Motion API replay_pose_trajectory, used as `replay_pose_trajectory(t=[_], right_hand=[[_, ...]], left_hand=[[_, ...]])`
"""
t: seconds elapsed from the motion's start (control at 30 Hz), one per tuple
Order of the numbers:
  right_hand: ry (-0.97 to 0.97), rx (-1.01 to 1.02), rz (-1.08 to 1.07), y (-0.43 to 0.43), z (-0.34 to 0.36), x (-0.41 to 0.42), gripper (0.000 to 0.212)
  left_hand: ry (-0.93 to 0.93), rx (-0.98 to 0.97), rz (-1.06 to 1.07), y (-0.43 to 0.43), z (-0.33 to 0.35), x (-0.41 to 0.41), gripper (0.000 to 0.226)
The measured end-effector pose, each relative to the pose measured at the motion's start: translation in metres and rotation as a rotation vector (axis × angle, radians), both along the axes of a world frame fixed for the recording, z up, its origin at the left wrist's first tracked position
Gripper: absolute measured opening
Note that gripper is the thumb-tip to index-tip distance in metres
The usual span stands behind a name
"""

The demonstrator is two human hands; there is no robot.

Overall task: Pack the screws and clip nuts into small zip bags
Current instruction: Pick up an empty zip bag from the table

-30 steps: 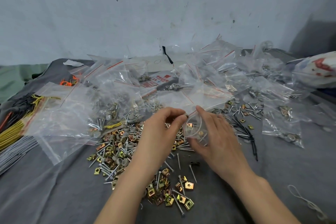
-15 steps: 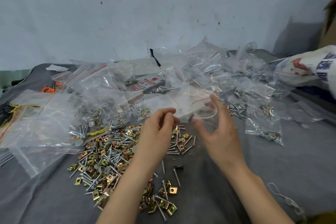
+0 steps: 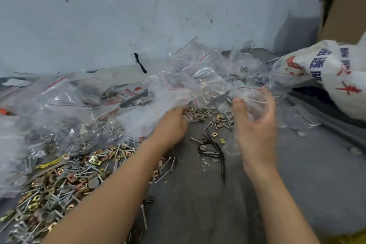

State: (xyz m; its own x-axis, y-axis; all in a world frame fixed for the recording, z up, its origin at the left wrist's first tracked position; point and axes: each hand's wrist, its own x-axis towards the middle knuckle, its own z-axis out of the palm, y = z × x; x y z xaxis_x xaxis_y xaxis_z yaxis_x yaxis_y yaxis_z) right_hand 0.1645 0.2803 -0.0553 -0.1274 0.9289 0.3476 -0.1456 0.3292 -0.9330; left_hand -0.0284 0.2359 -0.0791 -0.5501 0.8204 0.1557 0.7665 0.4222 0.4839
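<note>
Two hands reach out over a grey cloth (image 3: 198,214) strewn with hardware, and a tangle of black cable ties (image 3: 213,149) lies between the forearms. Beyond and to the right of the cable ties, the right hand (image 3: 255,125) is raised palm-inward with a small zip bag (image 3: 251,103) in it. Its thumb and fingers (image 3: 266,95) are half curled round the clear, crumpled plastic, loosely rather than tightly. The blur hides whether the bag has anything inside.

Beyond and to the left of the cable ties, the left hand (image 3: 172,127) lies knuckles-up with its fingers bent down at the edge of a heap of clear zip bags (image 3: 95,117). The fingertips are smeared and hidden, so I cannot tell whether they grip anything.

The loose screws and clip nuts (image 3: 59,184) lie in a broad pile left of the cable ties and nearer the camera, partly under the left forearm. Two stray clip nuts (image 3: 214,135) sit just beside the cable ties on their far side. A scatter of round grey discs (image 3: 202,114) lies further beyond, between the hands. Far right of the cable ties rests a white printed sack (image 3: 326,77), with a cardboard box (image 3: 346,6) above it.
</note>
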Motion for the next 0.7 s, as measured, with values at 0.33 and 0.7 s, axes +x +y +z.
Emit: replay_pose_trajectory(t=[0.33, 0.7], right_hand=[[0.077, -0.057, -0.04, 0.022, 0.002, 0.008, 0.058], [0.119, -0.048, -0.046, 0.029, 0.002, 0.014, 0.058]], left_hand=[[0.203, 0.045, -0.035, 0.039, 0.006, -0.004, 0.037], [0.207, -0.053, -0.228, 0.081, -0.016, 0.048, 0.053]])
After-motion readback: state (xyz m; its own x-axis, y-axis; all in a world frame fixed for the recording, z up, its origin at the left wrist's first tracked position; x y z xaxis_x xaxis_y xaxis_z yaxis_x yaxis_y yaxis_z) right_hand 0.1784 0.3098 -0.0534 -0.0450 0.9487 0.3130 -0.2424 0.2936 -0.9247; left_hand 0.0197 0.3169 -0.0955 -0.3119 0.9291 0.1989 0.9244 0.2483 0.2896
